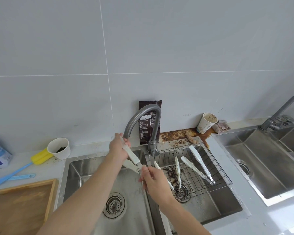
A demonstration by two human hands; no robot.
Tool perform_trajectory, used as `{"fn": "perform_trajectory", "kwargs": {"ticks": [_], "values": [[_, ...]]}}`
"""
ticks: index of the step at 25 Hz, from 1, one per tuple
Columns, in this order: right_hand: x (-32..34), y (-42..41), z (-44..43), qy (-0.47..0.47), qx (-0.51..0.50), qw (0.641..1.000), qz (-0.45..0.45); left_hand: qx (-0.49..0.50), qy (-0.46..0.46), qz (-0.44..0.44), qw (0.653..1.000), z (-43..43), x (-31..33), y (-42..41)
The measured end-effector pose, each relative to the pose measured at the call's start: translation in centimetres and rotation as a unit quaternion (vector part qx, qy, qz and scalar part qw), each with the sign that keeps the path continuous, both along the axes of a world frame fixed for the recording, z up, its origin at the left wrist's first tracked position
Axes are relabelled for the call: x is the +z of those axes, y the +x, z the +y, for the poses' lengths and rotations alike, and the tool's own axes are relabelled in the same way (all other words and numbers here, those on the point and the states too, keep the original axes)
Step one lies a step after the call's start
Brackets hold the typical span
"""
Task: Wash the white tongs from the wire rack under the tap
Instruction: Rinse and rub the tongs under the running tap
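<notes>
The pale grey stone bench (pixel 227 216) carries a double stainless steel sink (pixel 85 177), and both hands work over its left basin, below the curved grey metal tap (pixel 142 114). Right of the fingers, a black wire rack (pixel 215 168) sits in the right basin with more white tongs on it and dark grounds scattered beneath.

The long white plastic tongs (pixel 131 155) being washed slant from under the tap's mouth down toward the divider. The left hand (pixel 118 148) has its fingers wrapped round the upper end, right at the spout; the right hand (pixel 153 180) has its fingers pinched closed on the lower end. Whether water is running I cannot tell.

Judged risks: wet plastic is slippery, so a loose pinch at the lower end could let the tongs slide into the basin. The upper fingers sit so close to the spout that knuckles or the tongs could knock it. Swinging the lower end rightward past the fingers could brush the dirty rack and pick up grounds again. Spray could also reach the wooden tray (pixel 24 206) left of the fingers.
</notes>
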State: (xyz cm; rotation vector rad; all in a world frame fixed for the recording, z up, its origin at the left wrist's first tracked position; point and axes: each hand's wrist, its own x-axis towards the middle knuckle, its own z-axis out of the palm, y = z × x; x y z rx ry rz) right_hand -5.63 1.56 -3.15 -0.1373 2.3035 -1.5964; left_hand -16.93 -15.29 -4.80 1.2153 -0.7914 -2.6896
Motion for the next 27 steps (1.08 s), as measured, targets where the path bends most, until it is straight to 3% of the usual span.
{"fn": "perform_trajectory", "kwargs": {"ticks": [5, 8, 12, 18, 22, 27], "values": [[0.6, -1.6, -1.3, -0.008, -0.038, 0.999, 0.006, -0.038, 0.040, 0.057, 0.997, 3.4, 0.3, 0.1], [0.3, -0.9, -1.0, 0.005, -0.025, 1.000, 0.012, -0.061, -0.008, 0.035, 0.997, 3.6, 0.2, 0.1], [-0.1, 0.2, 0.4, 0.001, -0.010, 1.000, -0.003, -0.016, 0.015, 0.014, 1.000, 1.2, -0.1, -0.6], [1.2, -1.7, -1.1, -0.011, -0.038, 0.999, 0.003, -0.031, 0.090, 0.092, 0.991, 4.7, -0.4, -0.2], [0.5, -0.2, 0.1, 0.007, 0.000, 1.000, 0.016, 0.006, 0.075, 0.049, 0.996, 1.4, 0.5, -0.5], [0.7, -1.0, -0.6, -0.013, -0.042, 0.999, 0.011, -0.016, 0.077, 0.058, 0.995, 3.1, 0.7, -0.1]]}}
